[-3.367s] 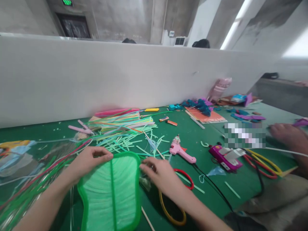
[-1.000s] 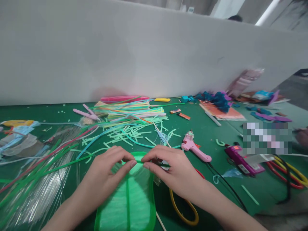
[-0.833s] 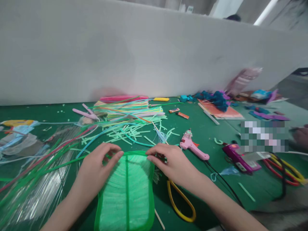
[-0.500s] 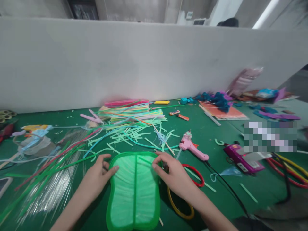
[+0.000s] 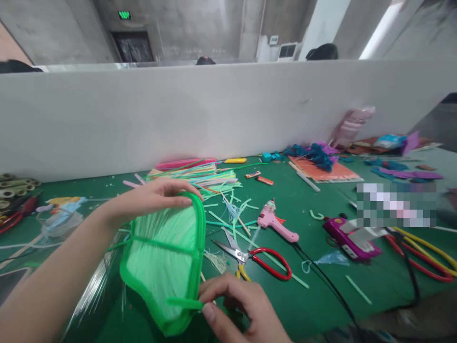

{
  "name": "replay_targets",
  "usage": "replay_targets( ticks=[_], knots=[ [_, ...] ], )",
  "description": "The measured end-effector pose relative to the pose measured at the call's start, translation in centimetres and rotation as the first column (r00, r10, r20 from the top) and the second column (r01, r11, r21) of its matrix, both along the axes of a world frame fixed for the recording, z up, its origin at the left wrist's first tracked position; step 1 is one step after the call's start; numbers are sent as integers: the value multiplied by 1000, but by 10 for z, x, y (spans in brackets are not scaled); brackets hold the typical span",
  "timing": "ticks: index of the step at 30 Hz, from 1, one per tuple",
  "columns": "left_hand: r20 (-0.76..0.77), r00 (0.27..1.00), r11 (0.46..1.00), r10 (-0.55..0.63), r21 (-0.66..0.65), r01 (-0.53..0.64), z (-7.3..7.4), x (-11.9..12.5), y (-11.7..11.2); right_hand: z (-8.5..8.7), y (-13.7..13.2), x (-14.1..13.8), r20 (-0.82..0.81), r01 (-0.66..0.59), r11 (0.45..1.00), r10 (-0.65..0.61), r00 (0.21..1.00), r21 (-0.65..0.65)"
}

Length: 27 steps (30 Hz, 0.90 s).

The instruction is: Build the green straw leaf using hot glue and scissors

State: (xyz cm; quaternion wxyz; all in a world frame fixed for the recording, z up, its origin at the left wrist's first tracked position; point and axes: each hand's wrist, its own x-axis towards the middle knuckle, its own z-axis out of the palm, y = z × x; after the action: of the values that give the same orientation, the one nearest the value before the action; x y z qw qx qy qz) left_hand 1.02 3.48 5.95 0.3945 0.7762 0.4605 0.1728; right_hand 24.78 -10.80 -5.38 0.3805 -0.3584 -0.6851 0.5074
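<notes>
A leaf-shaped green panel (image 5: 157,271), with a darker rim, a midrib and fine pale strands, is held tilted over the table. My left hand (image 5: 160,195) is closed over its upper edge, fingers behind and thumb in front. Low at the panel's right edge, my right hand (image 5: 243,309) pinches the end of a short green strip (image 5: 183,303). The strip's other end crosses the panel's lower part; whether it is attached I cannot tell. Just beyond my right hand lie scissors (image 5: 271,259) with red and yellow handles, blades apart.
A pink glue gun (image 5: 276,221) with a black cord lies right of centre. Behind the panel are bundled coloured strips (image 5: 200,176). A purple device (image 5: 352,238) and red-and-yellow handles (image 5: 421,252) sit at right. A white partition (image 5: 214,114) bounds the back of the green table.
The panel has been turned, so its midrib now runs sideways, and tilted up. My left hand has moved to its upper edge. My right hand has moved down with the strip, uncovering the scissors.
</notes>
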Motion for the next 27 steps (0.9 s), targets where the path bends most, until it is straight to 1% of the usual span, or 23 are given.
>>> replay_targets(
  ticks=[1, 3, 5, 7, 8, 10, 11, 12, 13, 14, 15, 16, 17, 18, 20, 22, 24, 27],
  knots=[
    [-22, 998, 998, -66, -8, 65, 0, 5, 4, -1, 0, 2, 4, -16, 1000, 16, 1000, -3],
    [-49, 984, 985, -172, -32, 171, -8, 13, 11, -2, 1, 8, -45, 5, 998, -8, 999, -65],
    [-53, 969, 970, -241, -52, 238, -21, 17, 17, -1, 3, 13, -148, 75, 978, -104, 984, -194],
    [-43, 959, 959, -279, -64, 276, -35, 17, 24, -2, 5, 16, -231, 132, 940, -211, 950, -315],
    [-37, 956, 955, -291, -71, 288, -42, 16, 27, -3, 6, 16, -244, 149, 923, -246, 938, -356],
    [-29, 949, 947, -312, -92, 309, -53, 12, 33, -6, 8, 15, -220, 157, 910, -255, 942, -384],
    [-30, 944, 941, -327, -103, 323, -57, 10, 36, -8, 9, 14, -183, 162, 918, -240, 953, -361],
    [-32, 938, 933, -346, -116, 340, -61, 8, 39, -10, 11, 13, -127, 176, 936, -223, 966, -306],
    [-35, 929, 923, -369, -130, 362, -64, 6, 41, -11, 12, 12, -61, 195, 958, -212, 975, -210],
    [-40, 918, 911, -394, -146, 385, -67, 5, 43, -13, 15, 12, 9, 210, 974, -210, 978, -79],
    [-46, 907, 899, -418, -162, 406, -69, 5, 45, -13, 18, 12, 79, 219, 973, -224, 971, 71],
    [-53, 897, 888, -439, -178, 424, -71, 5, 47, -13, 21, 12, 137, 218, 951, -251, 958, 220],
    [-60, 888, 879, -455, -191, 438, -72, 6, 49, -12, 25, 13, 180, 208, 913, -284, 942, 350],
    [-68, 881, 872, -468, -199, 448, -74, 7, 50, -9, 29, 15, 211, 188, 871, -310, 927, 455],
    [-72, 872, 861, -485, -217, 461, -76, 10, 53, -2, 41, 18, 267, 124, 791, -343, 901, 599],
    [-36, 873, 851, -486, -246, 464, -77, 14, 56, 8, 54, 20, 320, 36, 717, -355, 879, 697],
    [17, 877, 839, -480, -282, 465, -77, 16, 57, 17, 66, 20, 370, -51, 652, -363, 855, 756],
    [51, 884, 837, -464, -300, 457, -74, 18, 58, 26, 81, 16, 402, -113, 597, -377, 835, 794]
  ],
)
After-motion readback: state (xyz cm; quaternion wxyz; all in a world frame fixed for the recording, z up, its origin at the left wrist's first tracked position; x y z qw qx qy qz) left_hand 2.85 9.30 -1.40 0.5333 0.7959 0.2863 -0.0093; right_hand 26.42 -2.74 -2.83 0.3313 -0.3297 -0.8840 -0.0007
